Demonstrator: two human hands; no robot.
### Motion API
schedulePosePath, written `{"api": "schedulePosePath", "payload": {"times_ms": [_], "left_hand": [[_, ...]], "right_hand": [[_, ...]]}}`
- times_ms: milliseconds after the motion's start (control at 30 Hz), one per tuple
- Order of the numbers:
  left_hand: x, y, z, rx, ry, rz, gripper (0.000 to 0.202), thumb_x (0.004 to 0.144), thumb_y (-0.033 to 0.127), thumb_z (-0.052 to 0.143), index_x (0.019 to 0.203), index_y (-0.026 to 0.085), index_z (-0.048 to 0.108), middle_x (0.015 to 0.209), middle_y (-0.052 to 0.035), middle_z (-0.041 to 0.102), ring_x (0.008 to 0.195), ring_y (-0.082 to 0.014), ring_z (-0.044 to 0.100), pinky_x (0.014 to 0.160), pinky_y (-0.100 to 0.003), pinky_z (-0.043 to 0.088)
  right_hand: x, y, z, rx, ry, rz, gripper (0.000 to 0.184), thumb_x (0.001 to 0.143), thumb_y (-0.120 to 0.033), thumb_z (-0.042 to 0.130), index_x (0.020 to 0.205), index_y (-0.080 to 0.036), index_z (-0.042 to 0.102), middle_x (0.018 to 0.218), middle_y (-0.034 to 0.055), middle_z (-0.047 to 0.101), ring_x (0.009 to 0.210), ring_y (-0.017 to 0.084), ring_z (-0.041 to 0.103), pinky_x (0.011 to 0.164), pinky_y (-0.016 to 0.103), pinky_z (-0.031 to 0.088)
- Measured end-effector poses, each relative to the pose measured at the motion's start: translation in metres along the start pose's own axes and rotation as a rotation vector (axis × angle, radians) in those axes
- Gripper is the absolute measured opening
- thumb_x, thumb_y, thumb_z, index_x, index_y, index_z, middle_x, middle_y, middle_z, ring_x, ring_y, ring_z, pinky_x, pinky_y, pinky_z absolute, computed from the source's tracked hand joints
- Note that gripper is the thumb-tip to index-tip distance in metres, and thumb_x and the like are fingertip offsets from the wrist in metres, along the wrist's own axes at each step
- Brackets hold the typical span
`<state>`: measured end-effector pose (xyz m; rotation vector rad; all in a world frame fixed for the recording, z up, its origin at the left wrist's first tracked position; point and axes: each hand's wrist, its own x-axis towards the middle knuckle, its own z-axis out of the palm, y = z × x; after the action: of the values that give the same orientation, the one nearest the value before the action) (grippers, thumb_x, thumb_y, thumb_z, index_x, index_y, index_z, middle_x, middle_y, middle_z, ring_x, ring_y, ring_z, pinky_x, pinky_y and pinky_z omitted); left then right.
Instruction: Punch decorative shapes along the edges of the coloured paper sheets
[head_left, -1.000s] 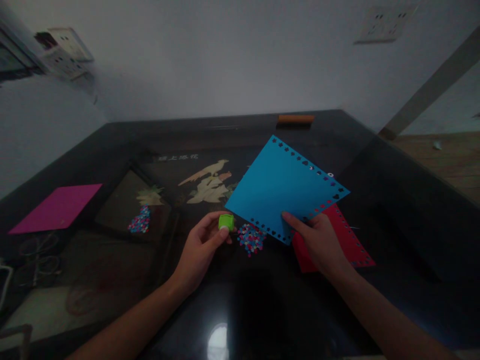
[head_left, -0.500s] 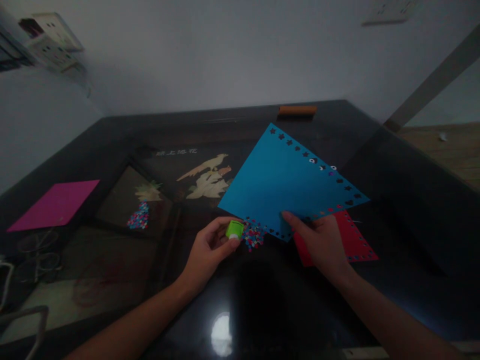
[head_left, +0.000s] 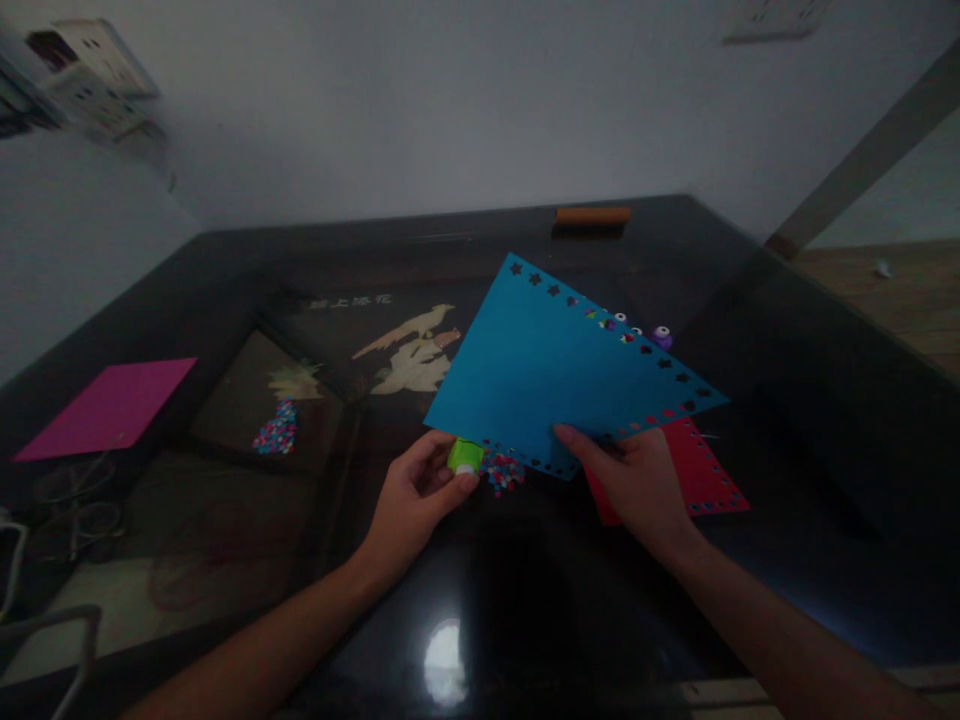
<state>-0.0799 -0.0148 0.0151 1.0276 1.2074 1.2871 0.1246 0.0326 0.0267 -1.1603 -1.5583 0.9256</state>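
Observation:
My left hand point(head_left: 420, 488) is closed around a small green and white craft punch point(head_left: 466, 457), right at the lower left edge of a blue paper sheet point(head_left: 525, 370). Whether the edge sits inside the punch, I cannot tell. My right hand point(head_left: 630, 480) pinches the sheet near its bottom corner, thumb on top and fingers hidden beneath. Star and other cut-outs line several edges of the blue sheet. Below the punch lies a pile of coloured confetti point(head_left: 504, 472). A red paper sheet point(head_left: 709, 470) with holes along its edges lies under my right hand.
A magenta sheet point(head_left: 112, 408) lies at the left, near scissors point(head_left: 94, 515) and a second confetti pile point(head_left: 276, 428). Behind the blue sheet peeks a purple thing with a googly eye point(head_left: 661, 337). An orange-brown roll point(head_left: 592, 217) is at the table's back edge.
The blue sheet has shifted left, its left corner now over the punch's top. More of the purple googly-eyed thing shows behind it. Both hands keep their grip.

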Motion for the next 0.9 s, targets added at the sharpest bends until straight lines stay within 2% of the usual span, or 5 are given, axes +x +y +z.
{"api": "schedulePosePath", "payload": {"times_ms": [233, 433, 600, 733, 900], "left_hand": [[0.000, 0.005, 0.002, 0.011, 0.027, -0.003, 0.024, 0.064, 0.023, 0.074, 0.085, 0.016, 0.066, 0.072, 0.0000, 0.066, 0.062, -0.0120, 0.057, 0.061, -0.023, 0.046], [0.001, 0.003, -0.001, 0.023, 0.046, -0.015, 0.019, 0.065, 0.029, 0.074, 0.074, 0.016, 0.063, 0.061, 0.0014, 0.061, 0.057, -0.0115, 0.053, 0.056, -0.022, 0.042], [0.003, -0.007, -0.006, -0.040, 0.033, -0.044, 0.025, 0.070, 0.036, 0.074, 0.076, 0.015, 0.063, 0.062, 0.0018, 0.060, 0.056, -0.0094, 0.050, 0.056, -0.021, 0.039], [0.004, -0.011, -0.008, -0.057, 0.017, -0.052, 0.026, 0.073, 0.038, 0.073, 0.075, 0.015, 0.064, 0.064, 0.0014, 0.061, 0.057, -0.0087, 0.051, 0.058, -0.022, 0.038], [0.004, -0.009, -0.007, -0.050, 0.028, -0.083, 0.028, 0.072, 0.040, 0.073, 0.070, 0.014, 0.061, 0.062, 0.0012, 0.060, 0.055, -0.0087, 0.049, 0.055, -0.022, 0.037]], "right_hand": [[-0.001, 0.000, 0.002, -0.015, -0.002, -0.014, 0.028, 0.075, -0.030, 0.068, 0.101, -0.020, 0.071, 0.109, 0.0080, 0.071, 0.100, 0.028, 0.066, 0.092, 0.046, 0.049], [-0.001, -0.003, 0.002, -0.062, -0.051, -0.042, 0.022, 0.076, -0.030, 0.066, 0.096, -0.022, 0.072, 0.105, 0.0064, 0.072, 0.101, 0.026, 0.065, 0.094, 0.044, 0.047], [0.000, -0.001, 0.002, -0.063, -0.137, 0.041, 0.015, 0.078, -0.031, 0.063, 0.084, -0.021, 0.073, 0.091, 0.0052, 0.074, 0.086, 0.023, 0.068, 0.082, 0.039, 0.052], [0.000, 0.000, 0.003, -0.121, -0.158, 0.098, 0.019, 0.078, -0.035, 0.064, 0.070, -0.018, 0.069, 0.074, 0.0041, 0.072, 0.069, 0.021, 0.065, 0.065, 0.034, 0.051], [0.001, 0.001, 0.003, -0.124, -0.185, 0.099, 0.021, 0.078, -0.036, 0.064, 0.067, -0.017, 0.066, 0.071, 0.0033, 0.070, 0.063, 0.017, 0.062, 0.061, 0.030, 0.048]]}}
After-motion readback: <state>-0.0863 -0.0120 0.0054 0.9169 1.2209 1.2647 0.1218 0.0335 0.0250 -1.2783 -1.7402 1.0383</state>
